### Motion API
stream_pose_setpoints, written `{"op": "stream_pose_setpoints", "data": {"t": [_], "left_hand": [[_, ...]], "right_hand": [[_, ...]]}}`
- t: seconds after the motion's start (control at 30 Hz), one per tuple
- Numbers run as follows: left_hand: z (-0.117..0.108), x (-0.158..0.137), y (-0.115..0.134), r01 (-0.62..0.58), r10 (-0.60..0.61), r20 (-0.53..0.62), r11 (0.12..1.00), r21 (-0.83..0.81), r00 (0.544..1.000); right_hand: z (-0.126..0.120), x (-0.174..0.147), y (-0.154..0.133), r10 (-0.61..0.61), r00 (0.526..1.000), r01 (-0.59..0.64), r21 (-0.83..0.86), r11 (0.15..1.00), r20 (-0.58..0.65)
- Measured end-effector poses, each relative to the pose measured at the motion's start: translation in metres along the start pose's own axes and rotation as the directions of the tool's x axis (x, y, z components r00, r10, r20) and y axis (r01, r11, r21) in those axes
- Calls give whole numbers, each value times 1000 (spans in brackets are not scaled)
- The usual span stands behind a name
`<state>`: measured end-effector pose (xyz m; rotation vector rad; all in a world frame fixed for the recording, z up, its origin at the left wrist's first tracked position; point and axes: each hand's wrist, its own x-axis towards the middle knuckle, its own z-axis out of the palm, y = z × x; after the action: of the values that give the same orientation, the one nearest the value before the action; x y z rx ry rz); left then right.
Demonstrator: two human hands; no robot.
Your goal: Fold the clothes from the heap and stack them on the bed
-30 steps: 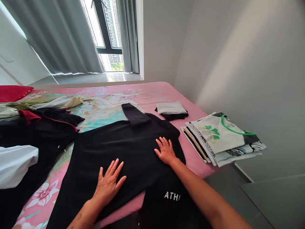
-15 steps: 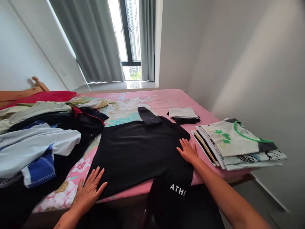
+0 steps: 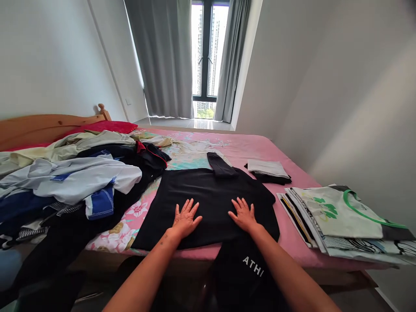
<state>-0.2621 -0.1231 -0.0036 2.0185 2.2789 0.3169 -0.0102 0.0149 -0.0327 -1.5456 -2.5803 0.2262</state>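
Note:
A black long-sleeved top (image 3: 211, 197) lies spread out on the bed. One of its sleeves hangs over the near edge, bearing white "ATHI" letters; the other is folded across the far side. Palm down on the cloth, left of its middle, rests my left hand (image 3: 186, 219) with its fingers spread. My right hand (image 3: 243, 214) also lies flat on the top, further right, with fingers apart. Neither hand grips anything.
A heap of loose clothes (image 3: 87, 177) covers the bed's left side. On the right are a stack of folded shirts (image 3: 344, 212) and a smaller folded pile (image 3: 269, 168). A wooden headboard (image 3: 42, 123) stands at the left, and grey curtains (image 3: 162, 60) hang beyond.
My left hand has moved from the top's lower left corner in toward its middle. My right hand has shifted inward from the right side. The view has turned left.

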Motion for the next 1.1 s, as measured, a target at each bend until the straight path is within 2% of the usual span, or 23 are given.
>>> {"op": "stream_pose_setpoints", "data": {"t": [0.13, 0.23, 0.3, 0.4, 0.47, 0.53, 0.6, 0.7, 0.8, 0.87, 0.97, 1.03, 1.1], "left_hand": [[20, -27, -20, -12, 14, 125, 1000, -15, 992], [10, -29, -29, 10, -2, 175, 999, -40, 985], [-4, -10, -21, 15, -3, 168, 997, -69, 986], [-18, 36, 4, -3, 17, 118, 993, -114, 993], [-17, 61, 19, 26, -14, 111, 993, -112, 994], [-7, 71, 23, 76, -65, 138, 994, -78, 988], [8, 64, 16, 81, -75, 164, 996, -35, 984], [22, 37, -5, 24, -22, 175, 1000, -14, 984], [14, 24, -16, 23, -16, 194, 999, -30, 981], [2, 31, -12, 69, -61, 180, 997, -36, 982], [-8, 46, -3, 99, -94, 114, 994, -38, 989], [-6, 42, -7, 83, -80, 115, 996, -24, 990], [1, 23, -22, 58, -58, 137, 998, -1, 989]], "right_hand": [[16, -19, 15, -15, 998, 14, 16, 1000, 55], [3, -14, 17, -9, 996, 3, 70, 998, 86], [-12, 1, 6, -17, 998, 10, 130, 991, 55], [-29, 28, -22, -51, 998, 57, 174, 983, -37], [-28, 40, -34, -62, 996, 72, 155, 985, -69], [-18, 42, -35, -50, 998, 55, 123, 991, -44], [0, 36, -23, -27, 1000, 26, 85, 996, 7], [19, 23, -3, -7, 1000, 6, 43, 999, 30], [14, 23, -1, 12, 998, -16, 57, 998, 68], [1, 30, -11, 47, 992, -58, 91, 994, 117], [-9, 38, -21, 66, 994, -75, 105, 992, 81], [-3, 32, -13, 41, 998, -43, 51, 998, 47], [9, 14, 10, 33, 999, -32, -25, 999, 33]]}}
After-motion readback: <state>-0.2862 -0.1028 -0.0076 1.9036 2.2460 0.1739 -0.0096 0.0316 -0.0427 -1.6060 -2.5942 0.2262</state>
